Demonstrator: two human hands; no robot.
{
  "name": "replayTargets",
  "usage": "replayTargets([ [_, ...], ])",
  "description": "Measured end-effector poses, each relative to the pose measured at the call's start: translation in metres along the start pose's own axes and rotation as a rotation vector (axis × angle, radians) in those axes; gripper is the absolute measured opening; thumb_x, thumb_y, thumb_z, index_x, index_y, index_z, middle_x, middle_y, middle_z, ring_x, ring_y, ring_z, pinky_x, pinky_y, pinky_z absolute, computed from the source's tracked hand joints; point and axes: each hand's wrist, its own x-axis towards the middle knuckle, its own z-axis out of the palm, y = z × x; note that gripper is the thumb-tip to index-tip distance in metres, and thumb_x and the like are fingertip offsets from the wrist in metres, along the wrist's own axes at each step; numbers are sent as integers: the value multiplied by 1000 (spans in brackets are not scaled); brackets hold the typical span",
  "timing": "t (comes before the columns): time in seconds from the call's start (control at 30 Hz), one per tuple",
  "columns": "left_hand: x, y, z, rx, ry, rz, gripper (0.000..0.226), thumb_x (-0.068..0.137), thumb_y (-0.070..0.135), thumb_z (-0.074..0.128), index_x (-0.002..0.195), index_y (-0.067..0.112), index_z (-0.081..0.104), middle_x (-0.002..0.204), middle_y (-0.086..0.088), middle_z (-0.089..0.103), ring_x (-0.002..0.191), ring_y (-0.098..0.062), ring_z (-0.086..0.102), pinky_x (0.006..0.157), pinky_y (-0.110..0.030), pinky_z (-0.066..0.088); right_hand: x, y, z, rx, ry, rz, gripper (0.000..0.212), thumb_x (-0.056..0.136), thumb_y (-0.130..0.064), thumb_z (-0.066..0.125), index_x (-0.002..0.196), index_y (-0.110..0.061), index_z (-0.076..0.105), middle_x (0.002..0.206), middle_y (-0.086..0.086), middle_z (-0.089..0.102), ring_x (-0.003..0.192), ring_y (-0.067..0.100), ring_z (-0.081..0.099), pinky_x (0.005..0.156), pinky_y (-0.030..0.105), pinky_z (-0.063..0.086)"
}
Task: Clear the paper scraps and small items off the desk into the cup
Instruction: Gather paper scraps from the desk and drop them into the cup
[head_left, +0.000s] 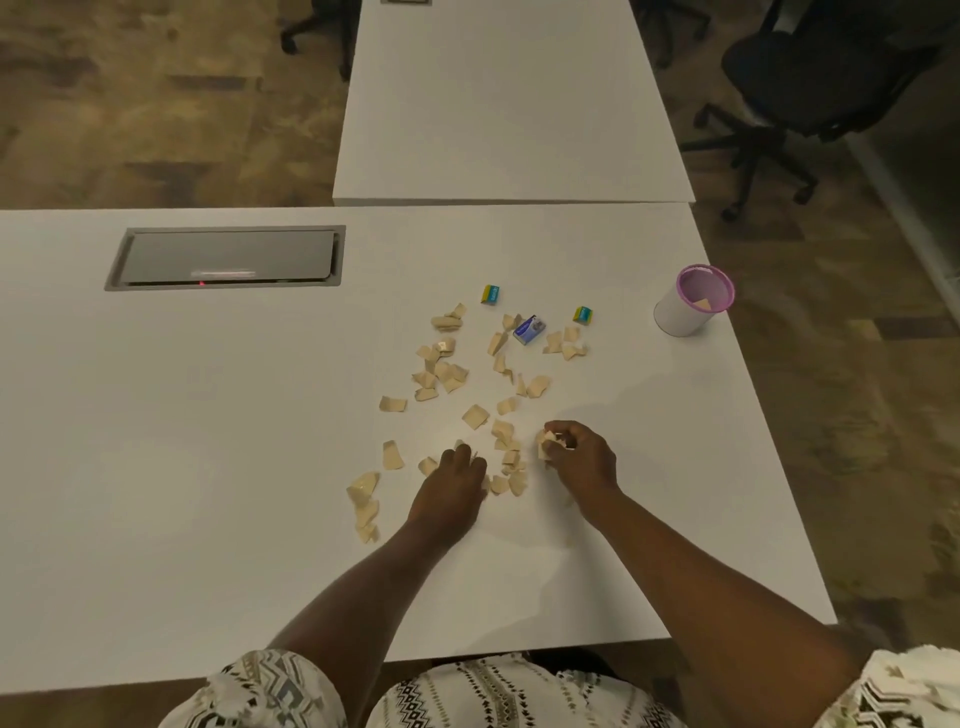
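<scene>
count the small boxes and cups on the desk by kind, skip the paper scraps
Yellow-and-teal small boxes: 2
Blue-and-white small box: 1
Cup with pink rim: 1
Total: 4

Left hand (454, 480) lies palm-down; right hand (582, 457) has fingers (558, 439) curled closed.

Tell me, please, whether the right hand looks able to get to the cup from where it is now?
Probably yes. The right hand, closed on some scraps, has bare desk between it and the cup, which stands upright with its mouth open near the right edge. Nothing blocks that path.
</scene>
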Motion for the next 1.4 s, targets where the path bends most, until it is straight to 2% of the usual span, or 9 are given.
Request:
replayTargets([
  [0.13, 5, 9, 3, 41, -9, -30, 23, 94, 7, 50, 117, 7, 55, 119, -14, 51, 105, -31, 51, 69, -39, 49, 11, 3, -15, 57, -40, 38, 22, 86, -20, 68, 103, -32, 71, 94, -6, 66, 89, 16, 67, 74, 25, 53],
  [0.33, 17, 20, 2, 6, 19, -133, 19, 96, 9, 48, 114, 9, 55, 111, -11, 53, 100, -27, 51, 69, -35, 45, 37, 7, -37, 198, -98, 101, 25, 86, -14, 69, 106, -29, 71, 101, 1, 71, 88, 16, 72, 89, 35, 59],
  [0.43, 30, 31, -7, -92, 104, -224, 18, 92, 4, 47, 103, 10, 59, 98, -7, 56, 92, -26, 54, 65, -31, 40, 50, 5, -48, 292, -118, 141, 25, 87, -11, 70, 109, -24, 71, 109, 5, 69, 91, 17, 71, 89, 35, 59],
  [0.6, 75, 69, -37, -283, 205, -289, 20, 92, 1, 50, 99, 10, 65, 93, -7, 61, 85, -24, 58, 68, -30, 45, 73, -9, -72, 444, -139, 220, 23, 88, -8, 71, 109, -19, 71, 112, 7, 70, 95, 20, 72, 91, 33, 58],
  [0.73, 125, 114, -68, -438, 249, -285, 11, 96, 9, 58, 99, 10, 68, 95, -5, 66, 84, -19, 61, 77, -35, 54, 94, -28, -102, 488, -121, 189, 25, 87, -11, 72, 111, -17, 71, 110, 7, 71, 98, 22, 71, 86, 29, 58],
  [0.97, 222, 197, -124, -603, 302, -174, 11, 93, 13, 61, 92, 6, 69, 89, -7, 72, 76, -16, 59, 61, -22, 41, 157, -62, -180, 475, 59, 92, 21, 84, -16, 74, 104, -20, 74, 105, 3, 73, 91, 20, 73, 63, 15, 54],
  [1.1, 271, 236, -140, -627, 265, -165, 15, 94, 17, 62, 95, 5, 70, 95, -11, 74, 87, -25, 65, 76, -31, 50, 198, -72, -215, 334, 187, 62, 15, 81, -18, 76, 96, -21, 73, 107, 7, 72, 95, 25, 70, 78, 31, 61],
  [1.2, 300, 257, -145, -682, 224, -219, 14, 91, 17, 62, 95, 7, 71, 96, -10, 74, 89, -27, 66, 72, -27, 47, 219, -79, -229, 262, 226, 66, 13, 79, -15, 73, 88, -24, 71, 105, 8, 72, 97, 28, 69, 79, 33, 60],
  [1.4, 330, 278, -145, -699, 76, -309, 21, 82, 7, 68, 103, 5, 72, 107, -14, 73, 102, -31, 68, 89, -40, 58, 249, -85, -239, 199, 130, 154, 14, 81, -12, 69, 94, -17, 69, 110, 11, 70, 100, 31, 69, 92, 46, 57],
])
